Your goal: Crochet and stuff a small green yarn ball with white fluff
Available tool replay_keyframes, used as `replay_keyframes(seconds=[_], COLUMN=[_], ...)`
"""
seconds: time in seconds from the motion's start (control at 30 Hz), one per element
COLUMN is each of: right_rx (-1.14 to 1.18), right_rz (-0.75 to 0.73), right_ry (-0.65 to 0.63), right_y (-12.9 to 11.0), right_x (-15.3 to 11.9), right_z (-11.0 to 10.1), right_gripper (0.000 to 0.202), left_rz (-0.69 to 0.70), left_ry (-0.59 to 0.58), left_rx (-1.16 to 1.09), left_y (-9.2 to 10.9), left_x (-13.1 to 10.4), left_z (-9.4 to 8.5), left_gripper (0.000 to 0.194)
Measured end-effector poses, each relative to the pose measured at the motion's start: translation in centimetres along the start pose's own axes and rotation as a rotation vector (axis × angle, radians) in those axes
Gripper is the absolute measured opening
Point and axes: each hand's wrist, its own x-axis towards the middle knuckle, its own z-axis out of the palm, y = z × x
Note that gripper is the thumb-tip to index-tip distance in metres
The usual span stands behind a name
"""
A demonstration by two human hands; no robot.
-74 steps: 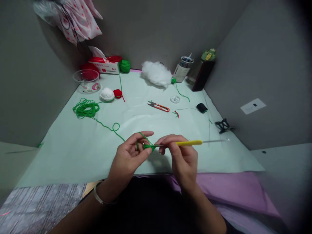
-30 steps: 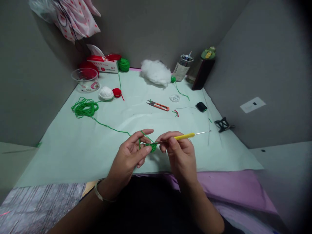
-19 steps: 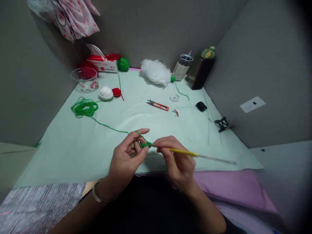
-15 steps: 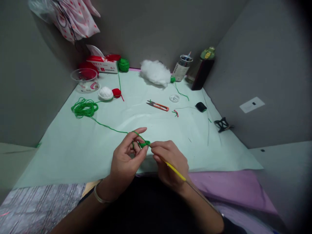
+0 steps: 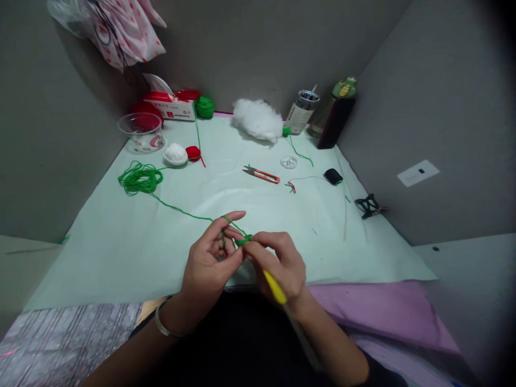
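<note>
Between thumb and fingers, my left hand (image 5: pixel 209 258) pinches a small green crochet piece (image 5: pixel 243 241). Green yarn (image 5: pixel 181 210) runs over its raised index finger and back to a loose green skein (image 5: pixel 140 178) on the left of the table. My right hand (image 5: pixel 280 263) is closed around a crochet hook with a yellow handle (image 5: pixel 274 286). The hook's tip is hidden at the green piece, where the fingertips of both hands nearly meet.
Orange thread snips (image 5: pixel 261 174) lie beyond my hands, with yarn scraps (image 5: pixel 291 187) to their right. White stuffing (image 5: pixel 257 120), a pen can (image 5: pixel 302 112) and a bottle (image 5: pixel 334 110) stand at the back. A plastic tub (image 5: pixel 142 133) and white yarn ball (image 5: pixel 175 154) are at the left.
My right hand has shifted slightly left, its fingers now against the green piece. The yellow handle has swung left and points more steeply toward me. My left hand has barely moved.
</note>
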Motion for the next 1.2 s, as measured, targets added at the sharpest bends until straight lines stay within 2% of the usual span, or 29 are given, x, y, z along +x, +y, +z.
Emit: replay_keyframes(seconds=[0.1,0.17,0.2,0.3,0.37,0.5,0.57,0.63,0.7,0.77,0.87,0.93,1.0,1.1,1.2], right_rx=[0.016,0.217,0.350,0.670,0.711,0.581,0.402,0.210,0.152,0.263,0.589,0.718,0.713,0.710,0.824], right_rz=[0.058,0.214,0.301,0.469,0.488,0.450,0.349,0.215,0.177,0.280,0.487,0.536,0.557,0.627,0.712], right_ry=[0.046,0.137,0.183,0.229,0.183,0.141,0.108,0.074,0.093,0.185,0.271,0.210,0.144,0.156,0.177], right_y=[-0.1,-0.1,-0.1,0.1,0.2,0.1,0.0,-0.1,0.0,0.1,0.4,0.6,0.7,0.9,1.1], right_x=[-0.3,-0.1,0.2,1.0,1.3,1.0,0.5,0.2,0.1,0.4,1.0,1.3,1.3,1.1,1.0], right_z=[0.0,-0.1,-0.2,-0.2,-0.1,0.3,0.4,0.3,0.1,-0.2,-0.3,-0.2,0.0,-0.1,-0.2], right_gripper=[0.033,0.028,0.026,0.022,0.019,0.021,0.025,0.030,0.031,0.025,0.020,0.017,0.015,0.014,0.016], left_rz=[-0.231,-0.333,-0.341,-0.286,-0.256,-0.181,-0.163,-0.224,-0.332,-0.388,-0.316,-0.242,-0.180,-0.130,-0.114], left_ry=[-0.152,-0.217,-0.215,-0.174,-0.180,-0.132,-0.095,-0.115,-0.177,-0.205,-0.179,-0.181,-0.192,-0.203,-0.187], left_rx=[-0.263,-0.405,-0.440,-0.430,-0.374,-0.270,-0.291,-0.374,-0.470,-0.528,-0.509,-0.426,-0.323,-0.216,-0.187], left_y=[0.1,0.3,0.5,0.8,0.8,0.1,-0.2,-0.3,-0.1,0.3,0.7,0.6,0.4,0.1,0.0], left_x=[0.2,0.5,0.6,0.7,0.6,0.1,0.0,0.1,0.4,0.7,0.9,0.8,0.6,0.4,0.4], left_z=[-0.2,-0.5,-0.6,-0.7,-0.5,0.2,0.3,0.3,0.1,-0.2,-0.3,-0.2,0.0,0.0,-0.3], left_gripper=[0.059,0.051,0.045,0.041,0.043,0.047,0.050,0.048,0.042,0.032,0.027,0.033,0.038,0.037,0.035])
